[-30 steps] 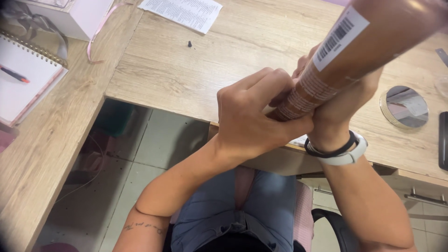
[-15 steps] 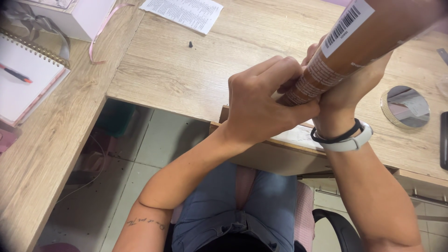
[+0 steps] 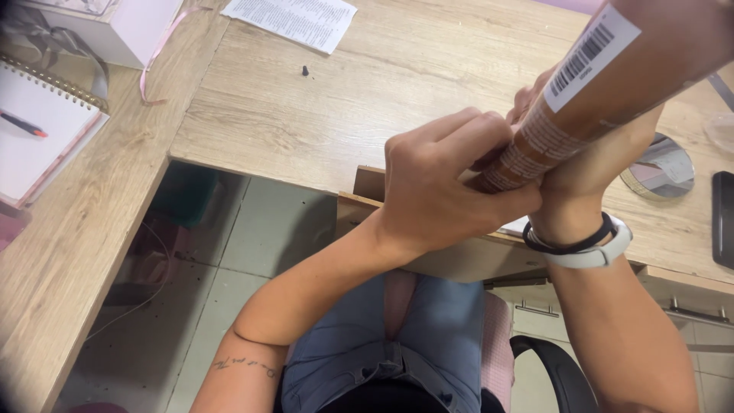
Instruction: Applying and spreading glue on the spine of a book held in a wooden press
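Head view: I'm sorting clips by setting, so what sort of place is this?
Probably a home desk or study corner: a wooden L-shaped desk, a spiral notebook with a pen, a printed sheet, and a chair beneath.

Bench (image 3: 306,130): pale wood, L-shaped | printed paper sheet (image 3: 290,19) at far edge | small dark speck (image 3: 306,70) just below sheet | spiral notebook (image 3: 38,141) on left wing, pen (image 3: 23,123) lying on it | pale pink box (image 3: 130,27) beside notebook | round mirror (image 3: 661,172) right | dark flat device (image 3: 722,218) at right edge

L hand (image 3: 443,187) slid up brown tube (image 3: 604,84), now tilted a bit steeper.
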